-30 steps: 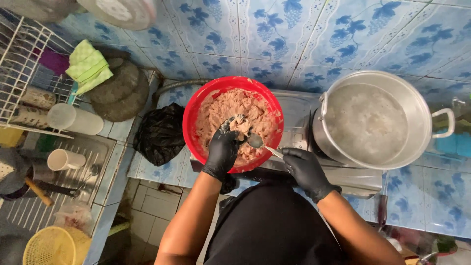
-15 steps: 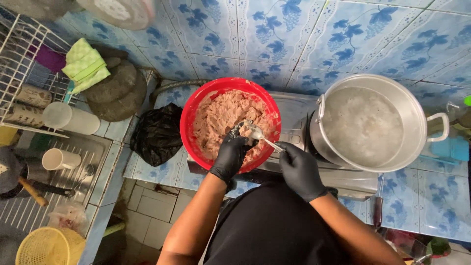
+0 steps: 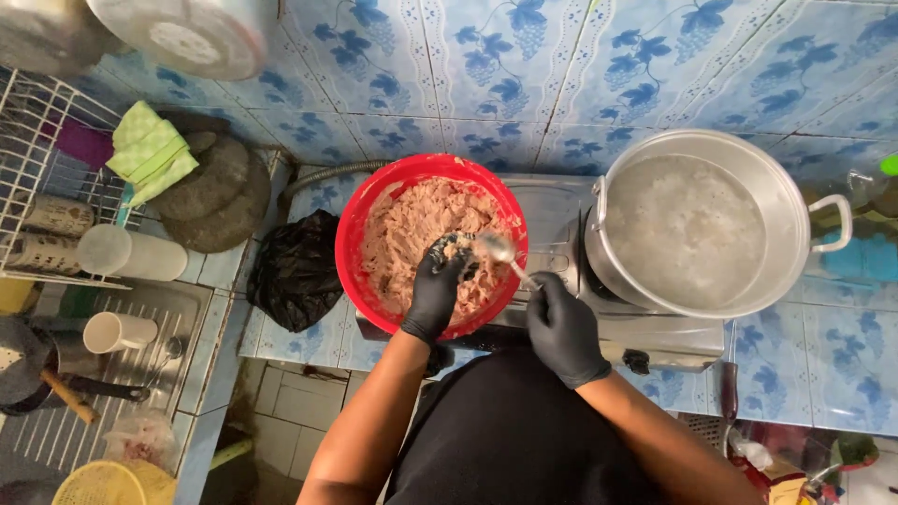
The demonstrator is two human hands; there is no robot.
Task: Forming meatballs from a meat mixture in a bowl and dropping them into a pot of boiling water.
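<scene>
**Soft paste, gloved hand and spoon at the red bowl**

The left hand (image 3: 438, 292), in a black glove, is curled closed around a lump of the pink meat paste (image 3: 416, 234), with the fingers bent inward over the near-right part of the mass. The right hand (image 3: 564, 329), also gloved, is closed on the handle of a metal spoon (image 3: 500, 251); the spoon head lies just beside the left fingertips, touching the paste there.

The paste fills the red bowl (image 3: 360, 220), which stands on a steel stove top (image 3: 561, 201) in the middle of the scene. It looks soft, wet and sticky, so it probably holds no shape alone and clings to the gloves. It seems best taken in a cupped palm and cut off with the spoon edge, not pinched.

To the right stands a big metal pot (image 3: 786, 201) with cloudy water. To the left lies a black plastic bag (image 3: 295, 271), and farther left a dish rack (image 3: 42, 178).
</scene>
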